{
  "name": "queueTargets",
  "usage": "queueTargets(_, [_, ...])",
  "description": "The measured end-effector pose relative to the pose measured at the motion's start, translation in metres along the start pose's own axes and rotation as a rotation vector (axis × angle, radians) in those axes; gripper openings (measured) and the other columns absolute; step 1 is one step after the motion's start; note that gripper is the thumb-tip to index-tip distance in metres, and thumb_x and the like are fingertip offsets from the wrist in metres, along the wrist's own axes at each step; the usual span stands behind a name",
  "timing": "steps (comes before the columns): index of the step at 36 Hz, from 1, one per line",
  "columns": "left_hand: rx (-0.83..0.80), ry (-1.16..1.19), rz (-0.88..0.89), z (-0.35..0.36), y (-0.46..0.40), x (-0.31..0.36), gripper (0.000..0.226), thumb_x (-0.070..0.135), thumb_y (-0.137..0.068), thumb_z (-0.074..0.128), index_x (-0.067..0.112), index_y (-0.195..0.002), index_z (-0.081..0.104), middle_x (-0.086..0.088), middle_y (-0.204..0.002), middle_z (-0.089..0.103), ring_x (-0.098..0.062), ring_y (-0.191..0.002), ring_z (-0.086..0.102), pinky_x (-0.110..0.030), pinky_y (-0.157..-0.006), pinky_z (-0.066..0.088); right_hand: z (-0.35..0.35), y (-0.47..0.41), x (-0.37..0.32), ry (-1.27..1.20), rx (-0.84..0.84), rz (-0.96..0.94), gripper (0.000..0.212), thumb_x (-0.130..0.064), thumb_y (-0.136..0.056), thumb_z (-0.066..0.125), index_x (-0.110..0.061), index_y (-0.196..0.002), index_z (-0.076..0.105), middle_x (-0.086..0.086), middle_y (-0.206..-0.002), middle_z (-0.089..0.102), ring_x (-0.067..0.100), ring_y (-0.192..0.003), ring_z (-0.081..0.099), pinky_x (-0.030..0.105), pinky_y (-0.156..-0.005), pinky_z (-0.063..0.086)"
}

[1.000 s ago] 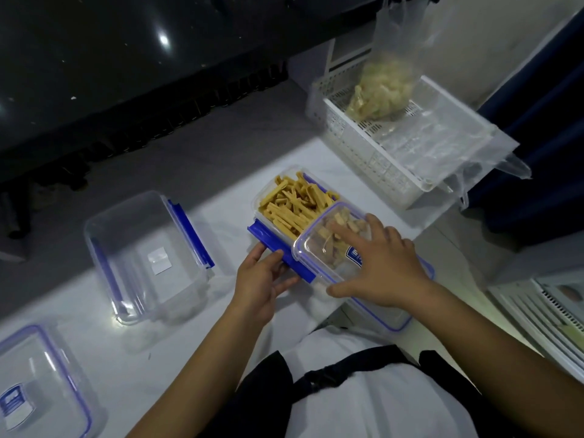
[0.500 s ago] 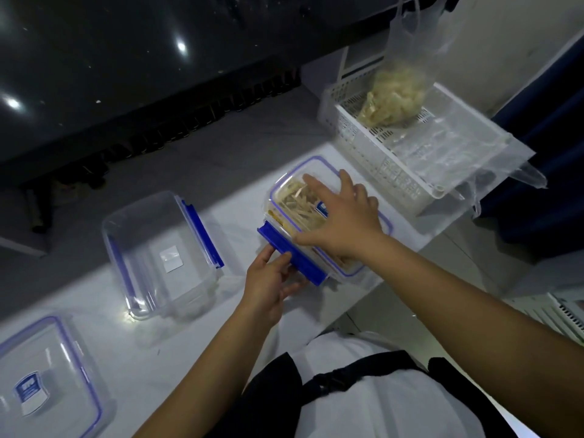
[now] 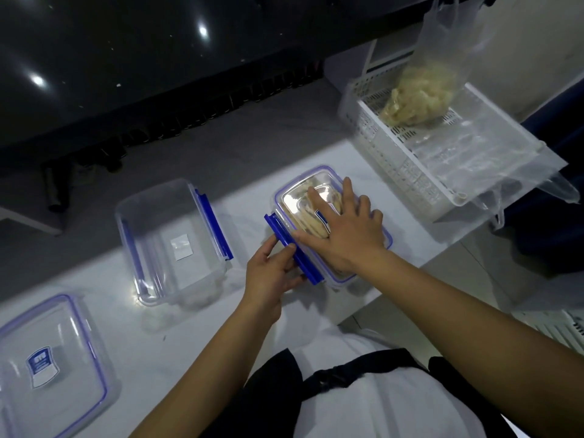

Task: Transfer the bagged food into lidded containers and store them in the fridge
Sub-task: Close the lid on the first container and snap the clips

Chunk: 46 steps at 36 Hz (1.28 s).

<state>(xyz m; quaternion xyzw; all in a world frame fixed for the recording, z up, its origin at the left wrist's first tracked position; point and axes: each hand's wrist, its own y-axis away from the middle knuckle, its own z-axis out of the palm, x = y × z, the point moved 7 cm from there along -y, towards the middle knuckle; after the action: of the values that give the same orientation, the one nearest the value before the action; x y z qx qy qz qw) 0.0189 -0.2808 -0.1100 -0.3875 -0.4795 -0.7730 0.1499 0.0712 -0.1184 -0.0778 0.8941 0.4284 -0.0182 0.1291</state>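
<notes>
The right hand (image 3: 344, 229) lies flat, fingers straight and spread, palm pressing on the clear rectangular plastic lid with the blue seal line (image 3: 303, 197). The lid sits on the clear rectangular container filled with pale yellow food strips (image 3: 331, 222), which stands on the white table (image 3: 151, 352) at centre. The flat press appears meant to seat the lid squarely and hold the container from sliding.

The left hand (image 3: 271, 276) is at the container's near-left side, thumb and fingers curled onto the blue plastic locking flap (image 3: 294, 249). The flap stands out from the wall, so it is judged not yet snapped down; the hand looks placed to fold it shut against the counter-pressure of the right hand.

Count of containers: two, this filled one and one empty clear plastic container with blue side flaps (image 3: 170, 238), just to the left and apart from it. Count of lids: two, the one being pressed and one loose clear lid with a blue label (image 3: 47, 365) at the far left of the table.

Count of bags with food: one, a thin clear plastic bag of pale crinkled food (image 3: 420, 96), upright in the white slotted plastic basket (image 3: 395, 159) at the table's right end. Slack clear film (image 3: 474, 153) also lies in the basket; how many empty bags it makes cannot be told. No fridge is visible.
</notes>
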Motion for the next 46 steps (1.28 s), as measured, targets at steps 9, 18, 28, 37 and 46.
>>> queueTargets(9, [0.003, 0.001, 0.079, 0.007, -0.003, 0.006, 0.051, 0.023, -0.100, 0.061, 0.040, -0.145, 0.044, -0.006, -0.102, 0.078, -0.025, -0.091, 0.076, -0.036, -0.065, 0.062, 0.000, -0.008, -0.003, 0.003, 0.059, 0.035, 0.067, -0.080, -0.086, 0.000, -0.057, -0.149, -0.007, 0.006, -0.167, -0.006, 0.043, -0.142, 0.020, 0.060, -0.103, 0.028])
queueTargets(18, [0.004, -0.107, 0.096, 0.018, -0.005, 0.010, 0.081, 0.025, -0.090, 0.074, 0.050, -0.151, 0.027, -0.010, -0.124, 0.063, -0.027, -0.105, 0.070, -0.039, -0.068, 0.064, -0.010, -0.015, -0.003, -0.025, -0.027, 0.008, 0.060, -0.072, -0.094, 0.016, -0.057, -0.149, -0.004, 0.008, -0.167, -0.002, 0.044, -0.141, 0.025, 0.057, -0.101, 0.039])
queueTargets(28, [0.027, -0.145, 0.071, 0.013, -0.009, 0.009, 0.081, 0.021, -0.090, 0.073, 0.049, -0.151, 0.027, -0.006, -0.120, 0.067, -0.026, -0.102, 0.072, -0.051, -0.074, 0.063, -0.027, -0.012, -0.003, 0.016, -0.195, -0.026, 0.069, -0.069, -0.095, 0.033, -0.051, -0.154, 0.003, 0.009, -0.167, -0.005, 0.045, -0.141, 0.027, 0.049, -0.103, 0.040])
queueTargets(37, [-0.100, -0.163, 0.046, 0.008, -0.012, 0.011, 0.078, 0.027, -0.095, 0.068, 0.054, -0.151, 0.022, -0.007, -0.119, 0.071, -0.024, -0.095, 0.075, -0.045, -0.069, 0.063, -0.023, -0.006, -0.009, -0.090, -0.257, 0.027, 0.099, -0.089, -0.073, 0.043, -0.049, -0.154, 0.001, 0.010, -0.166, -0.014, 0.045, -0.148, 0.008, 0.060, -0.109, 0.030])
queueTargets(46, [-0.183, -0.011, 0.006, -0.001, -0.008, -0.006, 0.065, 0.012, -0.102, 0.055, 0.049, -0.150, 0.031, -0.005, -0.122, 0.072, -0.031, -0.108, 0.071, -0.039, -0.070, 0.062, -0.006, 0.003, -0.002, -0.034, -0.238, -0.031, 0.129, -0.097, -0.053, 0.051, -0.049, -0.148, -0.022, 0.003, -0.161, -0.033, 0.045, -0.148, -0.014, 0.068, -0.111, 0.017])
